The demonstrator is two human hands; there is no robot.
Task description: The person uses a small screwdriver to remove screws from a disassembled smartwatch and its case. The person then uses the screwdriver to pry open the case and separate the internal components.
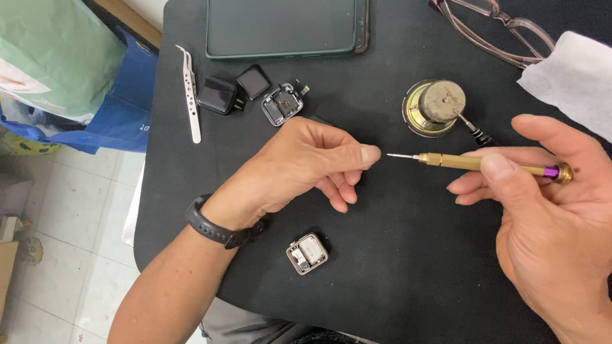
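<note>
Brass-coloured and purple-capped, a precision screwdriver [484, 164] lies level in the right hand [548, 216], pinched between thumb and fingers, its long axis running 3 to 9 o'clock. The tip stops just short of the left hand [299, 165], whose thumb and forefinger are pressed together; whether they hold anything cannot be told. An opened smartwatch case [306, 253] lies at 6 o'clock of that hand.

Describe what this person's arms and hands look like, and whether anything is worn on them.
Both hands are bare, with no gloves or rings visible. The left hand has a dark band of matte black rubber around its wrist, and the forearm behind it has no sleeve. The right hand shows nothing worn; its wrist runs out of the frame.
</note>
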